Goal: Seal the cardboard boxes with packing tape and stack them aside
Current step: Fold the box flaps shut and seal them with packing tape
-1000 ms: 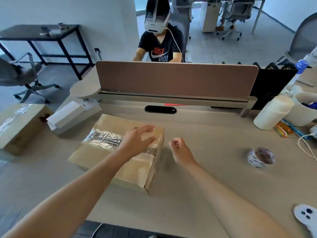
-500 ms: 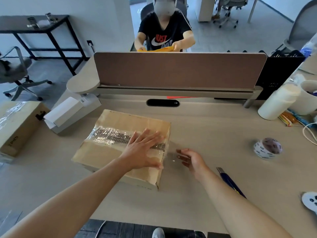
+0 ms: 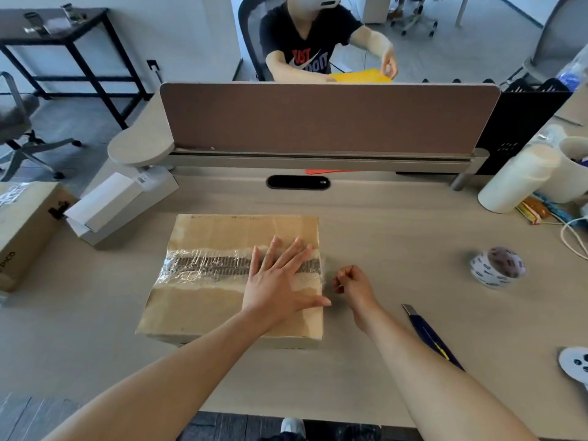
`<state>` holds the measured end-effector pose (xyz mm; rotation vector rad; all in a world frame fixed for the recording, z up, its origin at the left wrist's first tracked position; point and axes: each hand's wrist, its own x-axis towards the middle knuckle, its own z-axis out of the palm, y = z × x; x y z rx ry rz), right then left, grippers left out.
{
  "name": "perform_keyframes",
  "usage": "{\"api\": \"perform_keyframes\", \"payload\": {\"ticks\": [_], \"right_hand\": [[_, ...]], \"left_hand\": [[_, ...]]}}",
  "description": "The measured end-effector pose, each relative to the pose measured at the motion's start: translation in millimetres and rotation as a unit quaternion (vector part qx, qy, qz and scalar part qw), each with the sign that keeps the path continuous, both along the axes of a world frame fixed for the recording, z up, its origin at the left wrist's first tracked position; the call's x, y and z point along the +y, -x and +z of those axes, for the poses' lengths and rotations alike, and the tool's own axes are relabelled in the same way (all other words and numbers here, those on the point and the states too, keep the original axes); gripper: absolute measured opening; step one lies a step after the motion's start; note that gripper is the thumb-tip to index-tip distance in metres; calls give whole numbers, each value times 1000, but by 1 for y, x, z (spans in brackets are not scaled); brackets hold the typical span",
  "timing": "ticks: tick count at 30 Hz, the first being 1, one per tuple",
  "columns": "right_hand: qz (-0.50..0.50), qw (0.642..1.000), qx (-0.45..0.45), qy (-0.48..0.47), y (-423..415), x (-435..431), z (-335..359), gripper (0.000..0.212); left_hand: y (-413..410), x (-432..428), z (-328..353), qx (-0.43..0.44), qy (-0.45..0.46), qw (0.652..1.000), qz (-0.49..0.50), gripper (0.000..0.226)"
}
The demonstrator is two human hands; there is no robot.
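- As the cardboard box [image 3: 229, 281] lay flat near the middle of the pale desk [image 3: 397, 237], a crinkled band of clear packing tape [image 3: 203, 265] ran across its top from the left edge to the right.
- The left hand [image 3: 275, 284] pressed flat on the right half of the box, its fingers straight and spread over the tape and its thumb stretched toward the right edge.
- The right hand [image 3: 353, 286] was just beside the box's right edge, level with the tape. Its fingers were curled in against the thumb. Whether they pinched a loose end of the clear tape could not be told.
- A blue utility knife [image 3: 426, 335] lay on the desk beside the right forearm, which partly hid it.
- A roll of printed tape [image 3: 498, 267] sat well to the right of the box, and a white controller [image 3: 576, 364] lay at the desk's right edge.
- A white carton [image 3: 117, 202] stood near the box's far left corner. Beyond it, at the left edge, was a second cardboard box [image 3: 22, 230] with clear tape on its top.
- A brown divider panel [image 3: 327, 116] rose along the far side of the desk. Behind it a seated person [image 3: 311, 49] in a black T-shirt held a yellow sheet [image 3: 359, 76].
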<state>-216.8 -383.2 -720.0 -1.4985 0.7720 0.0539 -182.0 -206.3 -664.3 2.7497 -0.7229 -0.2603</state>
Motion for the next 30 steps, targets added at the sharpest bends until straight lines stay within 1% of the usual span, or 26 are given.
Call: {"api": "perform_keyframes", "payload": {"ticks": [5,9,11,14,15,17,18,19,20,21,22,23,25,26,30], "right_hand": [[22,999,-32,-20,0,27,-15,14],[42,996,-44,-64,-3,40,-29,16],[38,995,-44,-85,-2,43,-34,16],[27,994,-18,-108,1,43,-36,18],[28,995,-5,-96,1,42,-36,19],[37,999,4,-23,0,38,-36,22],[38,999,3,12,-1,35,-34,19],[31,999,-6,26,-2,32,-27,15],[22,999,-20,20,-5,30,-17,17],[12,999,-38,-3,-6,29,-7,24],[4,997,-61,-49,-6,30,3,30],[0,990,-81,-119,-5,33,13,33],[4,963,-98,-251,-1,39,25,39],[7,953,-93,-289,0,41,27,45],[21,933,-84,-348,-1,37,22,68]], "left_hand": [[-1,0,-2,-7,3,1000,2,116],[-1,0,-2,-6,-4,1000,2,116],[-1,0,-2,-7,-3,1000,1,116],[-2,0,-2,-4,-1,1000,2,115],[-2,1,-3,-5,-1,1000,1,115],[-2,1,-2,-4,-5,1000,-1,115],[-2,1,-2,-2,-9,1000,-1,115],[-1,0,-1,-2,-12,1000,-2,115],[-1,0,-1,-2,-14,1000,-2,115],[-1,0,-1,-3,-15,1000,-2,115],[-2,0,-2,-3,-16,1000,-2,116],[-2,0,-2,-3,-20,1000,-4,116],[-2,0,-2,-5,-26,1000,-7,117],[-2,-1,-2,-3,-27,1000,-8,118],[-2,-2,-2,7,-12,1000,-7,119]]}}
